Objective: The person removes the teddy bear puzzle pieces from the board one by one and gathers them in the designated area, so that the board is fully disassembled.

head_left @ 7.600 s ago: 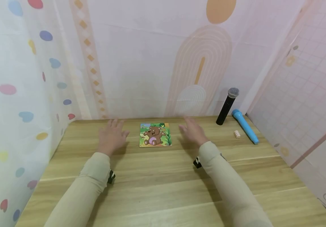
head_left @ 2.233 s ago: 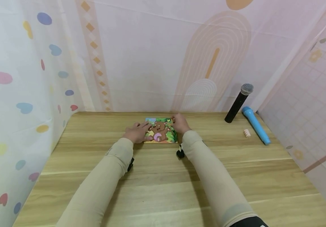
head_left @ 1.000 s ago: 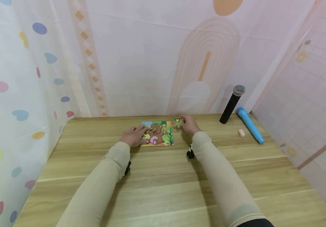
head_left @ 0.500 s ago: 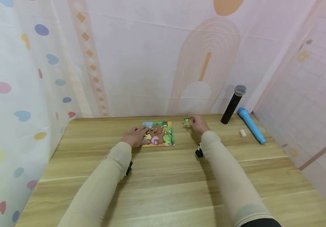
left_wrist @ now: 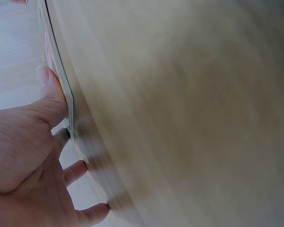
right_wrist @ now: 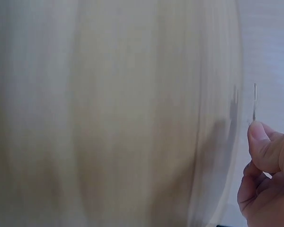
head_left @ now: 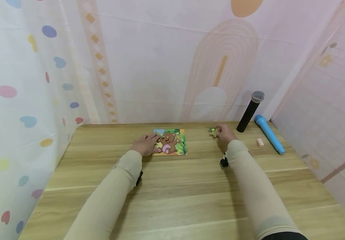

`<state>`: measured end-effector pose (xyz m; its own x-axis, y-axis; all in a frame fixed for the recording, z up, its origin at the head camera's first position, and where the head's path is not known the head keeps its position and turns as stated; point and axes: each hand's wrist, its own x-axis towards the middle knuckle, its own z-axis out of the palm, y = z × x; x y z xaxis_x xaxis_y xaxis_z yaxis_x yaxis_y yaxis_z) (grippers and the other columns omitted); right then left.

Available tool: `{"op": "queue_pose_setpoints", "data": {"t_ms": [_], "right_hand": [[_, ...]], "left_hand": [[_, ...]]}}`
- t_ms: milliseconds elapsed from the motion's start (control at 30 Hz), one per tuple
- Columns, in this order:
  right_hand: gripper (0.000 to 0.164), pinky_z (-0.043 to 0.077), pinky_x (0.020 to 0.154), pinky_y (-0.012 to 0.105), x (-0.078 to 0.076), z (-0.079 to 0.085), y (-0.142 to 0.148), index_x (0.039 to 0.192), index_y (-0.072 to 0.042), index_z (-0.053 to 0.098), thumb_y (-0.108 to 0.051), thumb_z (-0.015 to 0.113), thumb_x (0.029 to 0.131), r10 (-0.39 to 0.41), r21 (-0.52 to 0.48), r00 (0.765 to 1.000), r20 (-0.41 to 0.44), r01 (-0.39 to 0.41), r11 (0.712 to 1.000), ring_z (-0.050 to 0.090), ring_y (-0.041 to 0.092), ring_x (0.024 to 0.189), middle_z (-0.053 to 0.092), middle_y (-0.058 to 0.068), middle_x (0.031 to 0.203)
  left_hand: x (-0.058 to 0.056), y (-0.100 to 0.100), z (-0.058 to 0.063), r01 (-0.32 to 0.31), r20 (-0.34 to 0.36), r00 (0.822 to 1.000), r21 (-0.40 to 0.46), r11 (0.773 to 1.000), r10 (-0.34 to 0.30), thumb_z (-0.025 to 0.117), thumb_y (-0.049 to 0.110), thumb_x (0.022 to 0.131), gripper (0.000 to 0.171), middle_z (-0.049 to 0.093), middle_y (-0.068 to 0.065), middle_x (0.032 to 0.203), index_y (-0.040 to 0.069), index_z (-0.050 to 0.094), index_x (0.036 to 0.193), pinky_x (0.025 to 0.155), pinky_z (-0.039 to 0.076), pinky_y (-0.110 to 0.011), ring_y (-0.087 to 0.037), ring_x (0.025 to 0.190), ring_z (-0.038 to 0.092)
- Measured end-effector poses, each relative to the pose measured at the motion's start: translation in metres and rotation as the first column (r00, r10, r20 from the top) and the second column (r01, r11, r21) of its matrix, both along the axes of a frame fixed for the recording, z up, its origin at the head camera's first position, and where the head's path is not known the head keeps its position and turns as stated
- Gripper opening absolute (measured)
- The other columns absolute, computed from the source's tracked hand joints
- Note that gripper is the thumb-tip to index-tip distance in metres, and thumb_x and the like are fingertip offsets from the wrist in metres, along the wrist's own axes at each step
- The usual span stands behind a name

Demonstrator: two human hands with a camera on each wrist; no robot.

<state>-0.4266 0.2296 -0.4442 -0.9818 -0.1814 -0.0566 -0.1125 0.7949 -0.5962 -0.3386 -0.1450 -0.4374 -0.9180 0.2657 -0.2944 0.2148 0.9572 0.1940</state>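
A flat jigsaw puzzle (head_left: 174,145) with a brown bear lies near the back of the wooden table. My left hand (head_left: 143,145) rests on its left side, fingers spread and thumb over the lower left part. In the left wrist view the thumb lies along the thin puzzle board (left_wrist: 70,106), with other fingertips touching the table. To the right, my right hand (head_left: 227,134) pinches a green puzzle piece (head_left: 213,132) between thumb and fingers. Seen edge-on in the right wrist view, the piece (right_wrist: 254,101) stands above the tabletop. The puzzle's upper right corner shows an orange patch.
At the right back a black microphone (head_left: 249,113) with a silver head stands tilted near the curtain. Beside it lie a blue toy microphone (head_left: 270,135) and a small pale pink block (head_left: 260,143). A patterned curtain (head_left: 148,66) borders the table's back.
My right hand has taken the corner piece out of the puzzle and carried it rightward, away from the board. My left hand has come onto the puzzle's left side and stays there.
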Motion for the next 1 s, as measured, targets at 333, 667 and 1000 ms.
{"op": "queue_pose_setpoints", "data": {"t_ms": [333, 667, 1000], "right_hand": [[0.038, 0.047, 0.078, 0.043, 0.003, -0.005, 0.027, 0.135, 0.01, 0.057, 0.002, 0.062, 0.099, -0.02, 0.04, 0.998, -0.053, 0.022, 0.999, 0.055, 0.031, 0.086, 0.061, 0.02, 0.095], [0.038, 0.052, 0.088, 0.052, 0.004, -0.005, 0.045, 0.136, 0.01, 0.056, 0.0, 0.061, 0.099, -0.048, 0.084, 0.997, -0.056, 0.052, 0.995, 0.061, 0.045, 0.107, 0.063, 0.033, 0.117], [0.039, 0.05, 0.09, 0.057, 0.004, -0.009, 0.058, 0.137, 0.01, 0.055, 0.004, 0.056, 0.099, -0.013, 0.133, 0.996, -0.088, 0.025, 0.991, 0.059, 0.048, 0.108, 0.06, 0.035, 0.119]], "left_hand": [[-0.004, -0.001, -0.004, -0.006, 0.003, 1.0, -0.002, 1.0, 0.006, 0.05, 0.045, 0.105, 0.071, 0.008, -0.005, 0.171, 0.018, 0.02, 0.164, 0.108, 0.027, -0.074, -0.04, 0.153, 0.012], [-0.002, -0.003, -0.003, -0.003, -0.009, 1.0, -0.01, 1.0, 0.003, 0.049, 0.048, 0.105, 0.071, 0.01, -0.003, 0.171, 0.021, 0.021, 0.164, 0.108, 0.026, -0.075, -0.039, 0.153, 0.013], [-0.004, -0.002, -0.008, -0.017, -0.009, 1.0, 0.019, 1.0, 0.017, 0.053, 0.047, 0.103, 0.072, 0.012, -0.004, 0.171, 0.021, 0.024, 0.163, 0.107, 0.027, -0.074, -0.04, 0.153, 0.014]]}}
